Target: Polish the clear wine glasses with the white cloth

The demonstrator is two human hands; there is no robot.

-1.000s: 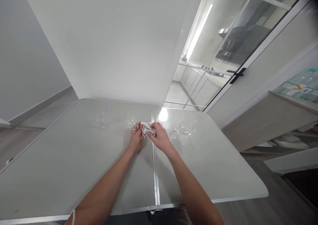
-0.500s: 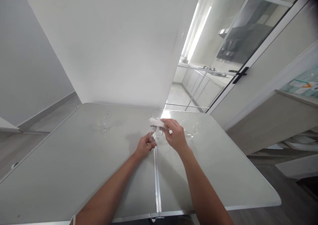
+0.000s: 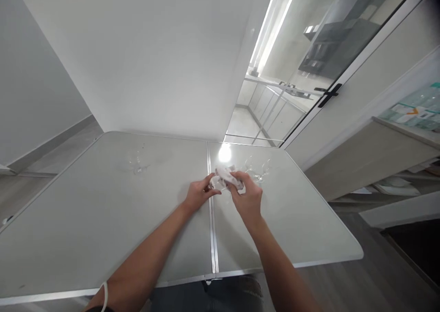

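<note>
My left hand (image 3: 199, 193) is closed around a clear drinking glass (image 3: 216, 183), just above the table's centre seam. The glass appears tilted toward my right hand, and its exact shape is hard to make out. In my right hand (image 3: 249, 197) is a bunched white cloth with dark marks (image 3: 225, 173), pressed against the glass. The cloth and fingers cover part of the glass.
Clear glassware (image 3: 257, 176) stands on the pale folding table (image 3: 137, 229) beyond my right hand. Another clear glass (image 3: 139, 169) is at the far left. A white wall (image 3: 154, 64) borders the back edge, beside a glazed door with a black handle (image 3: 330, 94).
The cloth has come down from above the glass to lie against it. The glass has tipped to the right in my left hand. My view has shifted slightly.
</note>
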